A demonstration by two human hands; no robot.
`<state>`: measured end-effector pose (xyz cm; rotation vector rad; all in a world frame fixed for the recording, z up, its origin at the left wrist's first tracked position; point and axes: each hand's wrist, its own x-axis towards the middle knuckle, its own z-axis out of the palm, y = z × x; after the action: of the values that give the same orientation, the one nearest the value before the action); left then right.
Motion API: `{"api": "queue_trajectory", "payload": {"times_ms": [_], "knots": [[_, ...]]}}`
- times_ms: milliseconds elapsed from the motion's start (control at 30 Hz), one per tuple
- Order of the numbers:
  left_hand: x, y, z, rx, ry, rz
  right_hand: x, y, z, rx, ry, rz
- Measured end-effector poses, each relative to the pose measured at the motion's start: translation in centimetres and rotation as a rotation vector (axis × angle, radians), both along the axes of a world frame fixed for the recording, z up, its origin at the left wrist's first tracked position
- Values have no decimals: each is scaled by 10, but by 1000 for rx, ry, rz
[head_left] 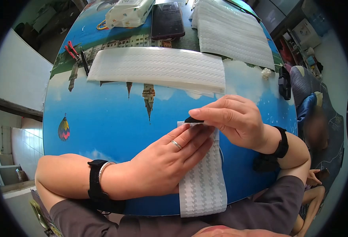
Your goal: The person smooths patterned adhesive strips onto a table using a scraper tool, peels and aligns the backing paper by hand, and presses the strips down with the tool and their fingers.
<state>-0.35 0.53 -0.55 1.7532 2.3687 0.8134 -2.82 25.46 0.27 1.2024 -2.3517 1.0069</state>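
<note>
A white strip sheet [203,189] with rows of small raised shapes lies lengthwise in front of me, its near end hanging over the table edge. My left hand [170,162] rests flat across its upper part, fingers stretched out, a ring on one of them. My right hand [237,120] is closed in a pinch on a small black flat piece [193,119] at the far end of the strip, just beyond my left fingertips. Most of the black piece is hidden by the fingers, so its kind is unclear.
Farther off lie more white strips [158,67], a stack of sheets [235,35], a phone [168,21] and a wipes pack [128,14]. Red-handled cutters [72,51] sit at the left, a black strap-like item [284,83] at the right edge. Another person's hand [314,177] shows lower right.
</note>
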Motion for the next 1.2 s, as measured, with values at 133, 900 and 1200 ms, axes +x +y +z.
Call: {"api": "queue_trajectory", "payload": {"times_ms": [133,900,1200], "knots": [[1,0,-3,-1,4,13,-1,-5,4,114,96,21],[2,0,-1,-59,-8,-6,-1,-4,7,83,-48,40],[3,2,-2,-14,-20,10,1,-7,-4,21,-6,-62]]}}
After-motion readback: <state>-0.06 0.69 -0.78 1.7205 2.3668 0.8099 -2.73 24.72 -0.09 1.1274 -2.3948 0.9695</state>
